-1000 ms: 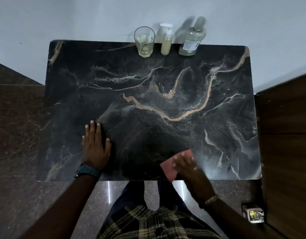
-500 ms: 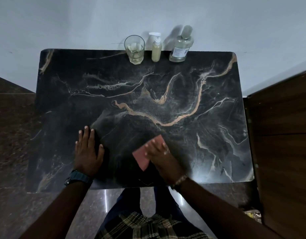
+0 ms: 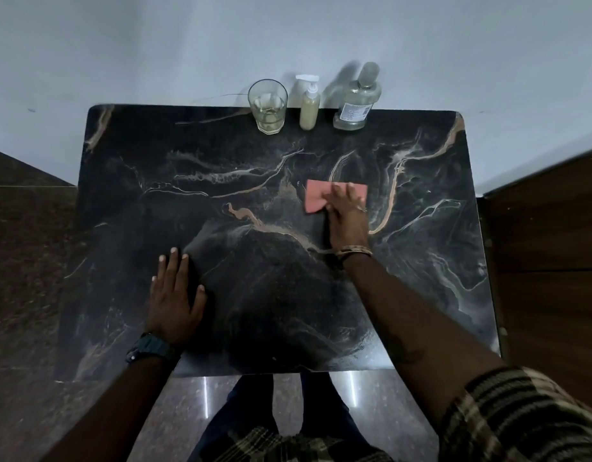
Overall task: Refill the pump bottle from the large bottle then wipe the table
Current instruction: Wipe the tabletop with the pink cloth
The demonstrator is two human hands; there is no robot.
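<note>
R hand (image 3: 346, 211) fingers flat, pressing pink cloth (image 3: 318, 198), prob. ungripped; L hand (image 3: 174, 301) splayed.

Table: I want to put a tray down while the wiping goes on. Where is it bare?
The table is bare along its left side, beyond the left hand, and at the near right corner. Crowded: the far edge, where the glass, pump bottle and large bottle stand, and mid-right, where the right hand presses the pink cloth.
</note>
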